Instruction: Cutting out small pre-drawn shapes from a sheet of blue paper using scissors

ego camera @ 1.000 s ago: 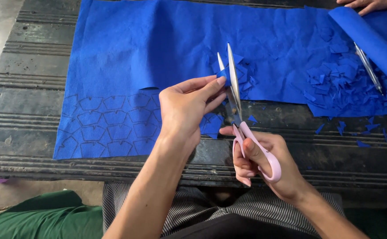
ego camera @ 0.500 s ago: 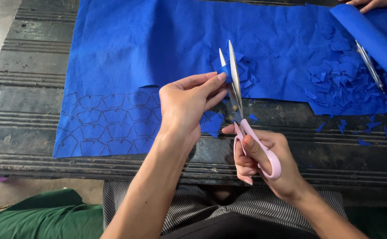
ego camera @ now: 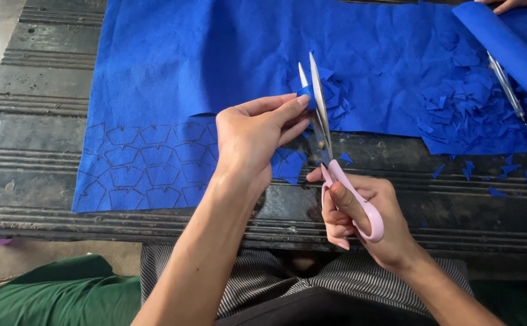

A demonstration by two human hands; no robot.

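Note:
My right hand (ego camera: 369,220) grips pink-handled scissors (ego camera: 330,145), their blades slightly parted and pointing away from me. My left hand (ego camera: 254,136) pinches a small blue felt piece (ego camera: 304,92) between thumb and forefinger, right against the blades. Below the hands lies a large blue felt sheet (ego camera: 215,54) spread on a dark ribbed bench (ego camera: 28,121). The near left part of the sheet carries drawn pentagon-like outlines (ego camera: 136,166).
Piles of cut blue pieces lie behind the scissors (ego camera: 336,96) and at the right (ego camera: 474,108). A rolled blue felt tube (ego camera: 504,45) and a second pair of metal scissors (ego camera: 504,81) lie at the far right, with another person's hand (ego camera: 507,5) at the top edge.
Both hands have stayed almost in place. The small blue piece has turned slightly against the blades.

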